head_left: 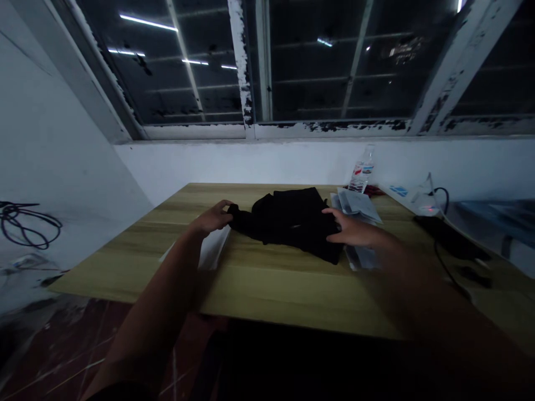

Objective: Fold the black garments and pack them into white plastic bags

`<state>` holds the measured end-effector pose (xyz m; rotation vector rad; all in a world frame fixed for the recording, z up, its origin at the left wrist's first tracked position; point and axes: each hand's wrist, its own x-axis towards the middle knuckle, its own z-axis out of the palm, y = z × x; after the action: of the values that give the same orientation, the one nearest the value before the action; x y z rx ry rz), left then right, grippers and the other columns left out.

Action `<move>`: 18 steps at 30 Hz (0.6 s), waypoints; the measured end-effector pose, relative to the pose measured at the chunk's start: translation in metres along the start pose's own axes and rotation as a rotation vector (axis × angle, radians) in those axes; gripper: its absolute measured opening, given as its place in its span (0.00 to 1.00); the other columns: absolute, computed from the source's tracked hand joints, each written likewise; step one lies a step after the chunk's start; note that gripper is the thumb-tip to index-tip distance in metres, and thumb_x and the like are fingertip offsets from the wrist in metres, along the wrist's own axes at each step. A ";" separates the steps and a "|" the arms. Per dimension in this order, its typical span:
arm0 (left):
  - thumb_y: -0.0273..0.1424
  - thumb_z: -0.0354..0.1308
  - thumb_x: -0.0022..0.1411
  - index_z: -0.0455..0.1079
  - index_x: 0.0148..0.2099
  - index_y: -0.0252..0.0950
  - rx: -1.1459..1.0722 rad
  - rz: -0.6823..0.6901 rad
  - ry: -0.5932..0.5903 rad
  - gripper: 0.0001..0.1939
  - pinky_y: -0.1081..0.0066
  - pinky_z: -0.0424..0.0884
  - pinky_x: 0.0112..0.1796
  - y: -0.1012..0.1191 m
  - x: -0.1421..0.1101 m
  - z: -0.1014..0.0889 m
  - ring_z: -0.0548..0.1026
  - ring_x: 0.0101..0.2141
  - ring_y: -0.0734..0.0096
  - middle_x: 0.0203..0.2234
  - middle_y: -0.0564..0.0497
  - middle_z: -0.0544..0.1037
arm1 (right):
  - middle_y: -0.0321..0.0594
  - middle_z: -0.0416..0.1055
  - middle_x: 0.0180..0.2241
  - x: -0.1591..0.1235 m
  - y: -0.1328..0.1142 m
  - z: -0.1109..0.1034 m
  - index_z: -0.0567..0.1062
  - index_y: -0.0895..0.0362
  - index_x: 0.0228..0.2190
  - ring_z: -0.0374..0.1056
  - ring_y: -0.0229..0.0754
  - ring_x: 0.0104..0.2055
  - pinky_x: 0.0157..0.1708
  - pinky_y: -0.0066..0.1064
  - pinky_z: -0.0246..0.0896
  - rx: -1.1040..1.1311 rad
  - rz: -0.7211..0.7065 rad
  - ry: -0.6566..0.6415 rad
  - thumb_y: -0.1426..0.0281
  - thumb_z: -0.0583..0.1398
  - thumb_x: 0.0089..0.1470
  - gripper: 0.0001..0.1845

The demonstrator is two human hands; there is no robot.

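The clear bottle (361, 170) stands upright at the far edge of the tabletop (267, 284), near the wall; how much liquid it has inside, I cannot tell. It is just beyond the folded papers (360, 205) on the right. The black cloth (292, 220) lies mid-tabletop between the 2 hands: the left hand (216, 217), partly closed, pinches its left end, and the right hand (345, 228), fingers spread, touches its right edge.
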<state>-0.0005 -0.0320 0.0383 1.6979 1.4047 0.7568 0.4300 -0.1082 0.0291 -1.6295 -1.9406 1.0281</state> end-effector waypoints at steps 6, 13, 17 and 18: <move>0.38 0.68 0.52 0.62 0.58 0.40 -0.209 0.272 -0.208 0.32 0.73 0.62 0.29 0.012 -0.009 0.026 0.67 0.25 0.74 0.25 0.58 0.69 | 0.53 0.72 0.59 -0.003 -0.006 -0.004 0.65 0.47 0.61 0.73 0.59 0.56 0.28 0.32 0.74 0.138 -0.041 0.056 0.70 0.68 0.49 0.39; 0.46 0.63 0.65 0.72 0.61 0.43 -0.018 0.692 -0.436 0.26 0.58 0.70 0.51 0.028 -0.016 0.090 0.75 0.49 0.57 0.48 0.41 0.77 | 0.42 0.77 0.50 -0.007 -0.018 -0.001 0.59 0.44 0.65 0.77 0.48 0.46 0.34 0.33 0.75 0.330 0.012 0.031 0.70 0.63 0.55 0.39; 0.41 0.62 0.67 0.79 0.53 0.41 0.150 0.773 -0.558 0.16 0.60 0.68 0.54 0.024 -0.015 0.116 0.75 0.51 0.59 0.49 0.42 0.78 | 0.41 0.79 0.44 -0.004 -0.019 0.006 0.64 0.44 0.63 0.77 0.48 0.42 0.35 0.36 0.76 0.481 -0.042 0.057 0.68 0.66 0.54 0.37; 0.41 0.61 0.68 0.77 0.53 0.41 0.089 0.732 -0.553 0.16 0.61 0.69 0.53 0.023 -0.014 0.122 0.76 0.50 0.61 0.49 0.42 0.79 | 0.40 0.79 0.44 -0.002 -0.022 0.012 0.64 0.44 0.64 0.77 0.47 0.41 0.35 0.35 0.76 0.557 -0.076 0.057 0.67 0.67 0.54 0.38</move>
<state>0.1100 -0.0718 -0.0032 2.2916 0.4294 0.5253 0.4080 -0.1146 0.0381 -1.2449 -1.4821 1.3247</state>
